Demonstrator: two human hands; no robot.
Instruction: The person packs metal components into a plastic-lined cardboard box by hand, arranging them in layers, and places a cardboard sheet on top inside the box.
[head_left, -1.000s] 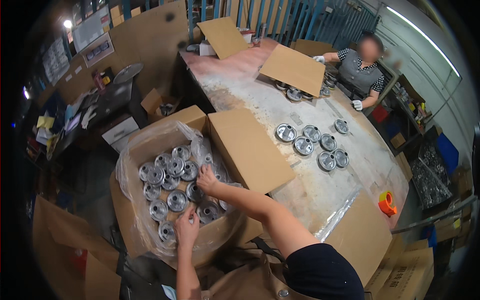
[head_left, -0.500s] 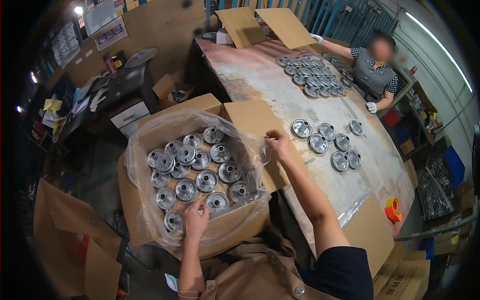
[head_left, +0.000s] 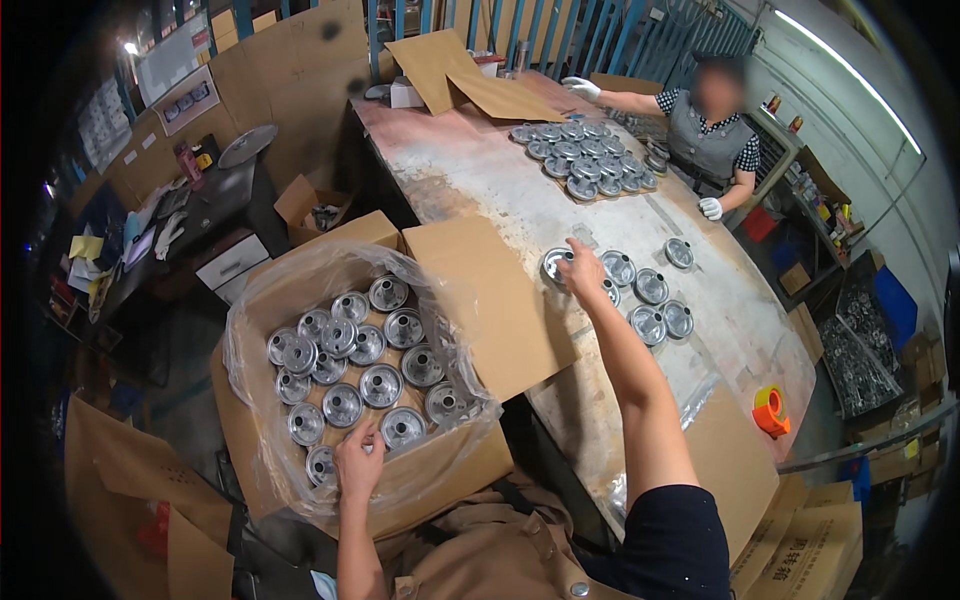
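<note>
My right hand point(head_left: 583, 270) reaches over the table, fingers apart, at the right edge of a round silvery metal disc point(head_left: 553, 262) with a hub in its middle. It partly covers another disc behind it. In the lower part of an open cardboard box point(head_left: 470, 462), my left hand point(head_left: 358, 462) is loosely bent with its fingers apart, beside a metal disc point(head_left: 403, 428); I see nothing held in it. Several similar discs lie in the box, a few stacked on others. A clear plastic liner point(head_left: 462, 330) spreads over the box's rim.
More discs point(head_left: 651, 286) lie loose on the worktable point(head_left: 470, 190), with a tight group point(head_left: 585, 165) farther back. Orange tape point(head_left: 770, 411) sits at the right. Across the table stands a gloved co-worker point(head_left: 710, 140). A dark desk point(head_left: 225, 205) is at the left, cardboard point(head_left: 110, 490) below it.
My right hand has left the liner at the box's right edge and moved right, to the discs on the table. My left hand stays in the box. The co-worker's cardboard sheet has dropped lower.
</note>
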